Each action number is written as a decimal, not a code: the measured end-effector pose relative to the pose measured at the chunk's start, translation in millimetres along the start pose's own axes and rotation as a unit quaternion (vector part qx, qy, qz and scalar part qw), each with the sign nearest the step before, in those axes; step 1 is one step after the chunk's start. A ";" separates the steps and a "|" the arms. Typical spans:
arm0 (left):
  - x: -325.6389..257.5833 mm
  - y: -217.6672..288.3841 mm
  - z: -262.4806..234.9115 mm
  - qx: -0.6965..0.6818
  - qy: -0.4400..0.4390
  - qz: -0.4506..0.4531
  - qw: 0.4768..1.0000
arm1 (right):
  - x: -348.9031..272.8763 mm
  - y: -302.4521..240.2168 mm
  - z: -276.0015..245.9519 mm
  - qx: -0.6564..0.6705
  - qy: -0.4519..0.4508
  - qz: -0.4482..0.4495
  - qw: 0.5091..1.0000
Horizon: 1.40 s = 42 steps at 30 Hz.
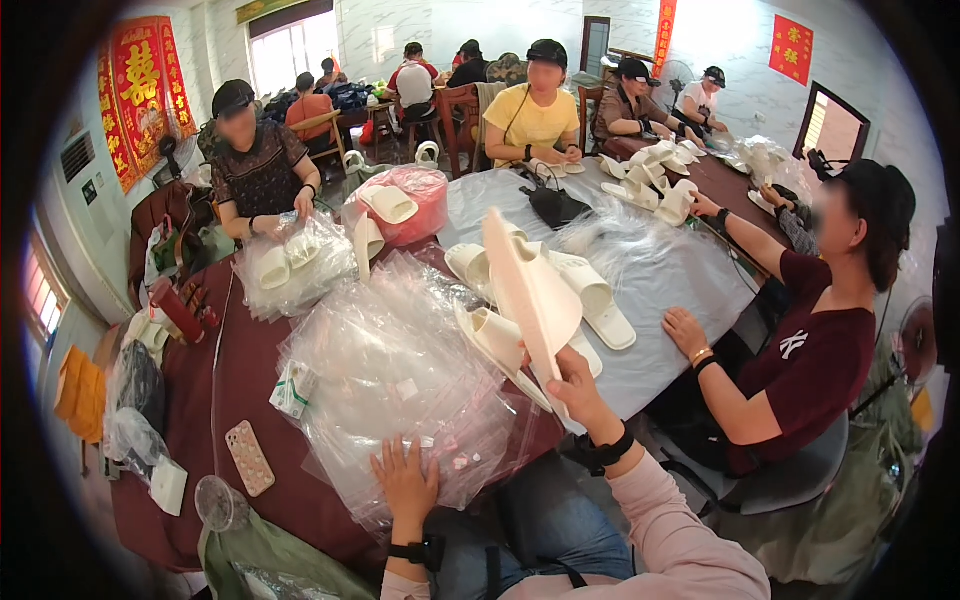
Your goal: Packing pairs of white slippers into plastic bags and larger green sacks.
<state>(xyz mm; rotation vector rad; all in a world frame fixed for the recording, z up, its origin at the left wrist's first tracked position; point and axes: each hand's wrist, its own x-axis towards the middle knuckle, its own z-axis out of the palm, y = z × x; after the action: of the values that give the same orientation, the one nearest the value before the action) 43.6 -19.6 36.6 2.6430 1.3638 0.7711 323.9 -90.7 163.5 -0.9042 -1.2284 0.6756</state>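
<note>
My right hand (580, 385) grips a cream slide sandal (530, 290) near one end and holds it up on its edge above the table. My left hand (408, 480) lies with fingers spread on the near edge of a wide stack of clear plastic bags (390, 370). Just beyond the held sandal, more cream slide sandals (590, 285) rest on grey plastic sheeting (680, 320). One of them (495, 335) lies partly behind the raised sandal, close to the bags.
Left of the bags are a small box (292, 388), a phone (250, 458) and a clear cup (220, 503). Bagged sandals (285, 265) and a pink bag (405, 200) stand farther off. A co-worker in maroon (810, 330) sits close at right; others surround the tables.
</note>
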 end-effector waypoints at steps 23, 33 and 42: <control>-3.3 -6.5 -3.3 0.022 0.015 -0.022 0.999 | -78.3 54.9 58.3 -0.601 -0.101 0.047 0.792; -89.0 -21.7 -112.5 -0.240 -0.350 -0.017 0.905 | -73.9 154.9 9.3 -0.404 -0.111 0.094 0.903; -408.8 -38.3 -140.2 -0.276 -0.723 -0.492 0.398 | -53.3 134.6 22.0 -0.506 -0.149 0.163 0.834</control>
<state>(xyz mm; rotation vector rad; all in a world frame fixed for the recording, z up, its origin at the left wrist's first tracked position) -246.1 -338.2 -15.7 0.6600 1.1280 -0.9302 295.2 -63.9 22.5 -1.9810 -1.7674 0.3940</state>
